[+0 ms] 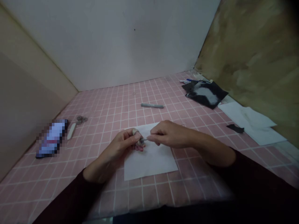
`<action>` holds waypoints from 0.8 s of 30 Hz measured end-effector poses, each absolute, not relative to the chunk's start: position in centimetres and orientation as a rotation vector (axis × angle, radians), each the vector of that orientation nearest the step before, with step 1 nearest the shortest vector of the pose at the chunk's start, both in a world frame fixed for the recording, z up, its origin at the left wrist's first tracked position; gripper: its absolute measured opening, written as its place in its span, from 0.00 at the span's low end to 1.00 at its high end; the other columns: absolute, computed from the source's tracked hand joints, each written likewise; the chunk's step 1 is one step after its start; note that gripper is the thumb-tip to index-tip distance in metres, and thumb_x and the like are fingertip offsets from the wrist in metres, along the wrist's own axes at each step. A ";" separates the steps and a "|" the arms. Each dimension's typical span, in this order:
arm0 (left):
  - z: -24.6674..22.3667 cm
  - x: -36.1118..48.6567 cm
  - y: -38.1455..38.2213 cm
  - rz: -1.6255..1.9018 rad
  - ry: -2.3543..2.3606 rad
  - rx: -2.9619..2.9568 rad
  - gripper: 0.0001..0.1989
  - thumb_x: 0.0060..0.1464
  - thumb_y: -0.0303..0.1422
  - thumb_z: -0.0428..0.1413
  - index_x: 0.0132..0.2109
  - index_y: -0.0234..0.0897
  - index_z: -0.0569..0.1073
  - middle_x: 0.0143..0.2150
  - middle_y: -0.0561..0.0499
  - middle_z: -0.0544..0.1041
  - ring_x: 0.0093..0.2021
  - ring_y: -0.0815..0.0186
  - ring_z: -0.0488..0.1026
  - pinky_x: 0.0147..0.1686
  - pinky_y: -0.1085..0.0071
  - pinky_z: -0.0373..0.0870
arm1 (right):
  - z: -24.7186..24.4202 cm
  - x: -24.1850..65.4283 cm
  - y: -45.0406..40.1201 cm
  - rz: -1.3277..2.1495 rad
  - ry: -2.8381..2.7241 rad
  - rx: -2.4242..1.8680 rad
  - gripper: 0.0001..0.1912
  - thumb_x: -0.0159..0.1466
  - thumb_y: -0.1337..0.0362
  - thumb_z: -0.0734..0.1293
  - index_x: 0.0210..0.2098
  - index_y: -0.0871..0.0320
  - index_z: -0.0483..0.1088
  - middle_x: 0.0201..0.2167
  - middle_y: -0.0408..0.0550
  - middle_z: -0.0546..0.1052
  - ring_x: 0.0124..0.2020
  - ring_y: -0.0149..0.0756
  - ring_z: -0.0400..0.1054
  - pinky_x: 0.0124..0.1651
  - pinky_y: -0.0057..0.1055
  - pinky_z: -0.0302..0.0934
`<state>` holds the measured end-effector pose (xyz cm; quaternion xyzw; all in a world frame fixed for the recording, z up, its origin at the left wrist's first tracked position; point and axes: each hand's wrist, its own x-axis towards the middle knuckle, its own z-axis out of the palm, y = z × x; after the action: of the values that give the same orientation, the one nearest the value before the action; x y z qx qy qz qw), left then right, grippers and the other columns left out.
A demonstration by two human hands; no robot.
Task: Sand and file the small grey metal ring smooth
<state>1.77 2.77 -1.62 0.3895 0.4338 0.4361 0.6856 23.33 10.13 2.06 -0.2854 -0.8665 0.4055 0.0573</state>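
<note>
My left hand (pixel 125 141) is closed around a small pale, rounded object (pixel 140 142) with a darker spot on the side facing right. Its exact kind is too small to tell. From the right, my right hand (pixel 163 135) pinches a thin tool (pixel 146 139), whose tip touches or almost touches that object. Most of the tool is hidden in my fingers. Both hands are over a white sheet of paper (pixel 151 165) on the pink checked tablecloth (pixel 112 109).
Beyond the hands lies a grey stick (pixel 152 105). A phone (pixel 52 138), a white strip (pixel 71 131) and small grey rings (pixel 81 119) lie left. Black sheets with whitish powder (pixel 205 93), white papers (pixel 247 121) and a black scrap (pixel 235 128) lie right.
</note>
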 end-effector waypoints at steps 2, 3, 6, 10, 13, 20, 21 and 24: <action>-1.5 1.8 2.7 0.988 0.973 0.864 0.10 0.55 0.34 0.63 0.31 0.32 0.74 0.27 0.50 0.78 0.25 0.74 0.72 0.29 0.79 0.69 | 2.0 23.6 10.5 1.264 -2.649 -0.822 0.20 0.66 0.60 0.61 0.20 0.62 0.67 0.16 0.38 0.61 0.21 0.25 0.55 0.29 0.29 0.47; -1.5 1.8 2.7 0.998 0.971 0.864 0.10 0.56 0.34 0.62 0.32 0.32 0.74 0.27 0.50 0.78 0.25 0.74 0.72 0.29 0.79 0.69 | 2.1 23.7 10.6 1.277 -2.646 -0.815 0.20 0.66 0.59 0.61 0.20 0.61 0.67 0.16 0.38 0.61 0.21 0.25 0.55 0.29 0.29 0.47; -1.6 1.7 2.6 0.989 0.945 0.875 0.10 0.55 0.35 0.63 0.33 0.32 0.74 0.27 0.50 0.78 0.26 0.73 0.73 0.30 0.79 0.70 | 2.0 23.6 10.5 1.320 -2.617 -0.832 0.20 0.66 0.59 0.61 0.21 0.61 0.68 0.16 0.38 0.60 0.21 0.25 0.55 0.29 0.28 0.47; -2.0 1.3 2.6 0.990 0.945 0.908 0.10 0.52 0.33 0.65 0.35 0.32 0.74 0.29 0.51 0.78 0.28 0.72 0.74 0.32 0.78 0.71 | 1.9 23.3 10.4 1.358 -2.647 -0.832 0.19 0.66 0.61 0.61 0.20 0.62 0.67 0.16 0.38 0.60 0.20 0.25 0.55 0.29 0.29 0.48; -2.0 1.2 2.7 1.010 0.950 0.924 0.11 0.51 0.34 0.66 0.36 0.32 0.74 0.30 0.51 0.78 0.29 0.72 0.74 0.32 0.77 0.71 | 2.0 23.6 10.5 1.368 -2.623 -0.830 0.21 0.66 0.58 0.61 0.19 0.62 0.66 0.15 0.37 0.57 0.20 0.25 0.52 0.28 0.29 0.46; -1.9 1.4 2.7 1.012 0.943 0.906 0.09 0.51 0.33 0.65 0.36 0.32 0.75 0.30 0.52 0.77 0.28 0.72 0.74 0.32 0.78 0.72 | 2.1 23.3 10.5 1.329 -2.623 -0.845 0.20 0.66 0.61 0.62 0.20 0.62 0.67 0.15 0.37 0.58 0.20 0.25 0.53 0.29 0.29 0.47; -1.9 1.4 2.7 1.018 0.951 0.903 0.09 0.52 0.32 0.65 0.36 0.32 0.75 0.30 0.51 0.77 0.29 0.72 0.74 0.33 0.78 0.72 | 2.1 23.4 10.6 1.336 -2.624 -0.828 0.20 0.66 0.60 0.62 0.20 0.62 0.67 0.15 0.37 0.58 0.20 0.25 0.53 0.28 0.29 0.47; -1.9 1.3 2.7 1.005 0.925 0.886 0.08 0.54 0.32 0.64 0.35 0.32 0.75 0.29 0.51 0.77 0.29 0.72 0.74 0.32 0.78 0.72 | 2.1 23.7 10.8 1.346 -2.602 -0.814 0.21 0.67 0.59 0.62 0.20 0.62 0.67 0.15 0.37 0.57 0.20 0.24 0.52 0.28 0.28 0.46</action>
<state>1.35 2.68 -1.90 0.3955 0.4130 0.4487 0.6868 23.69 10.81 2.08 -0.2675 -0.8546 0.4422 0.0504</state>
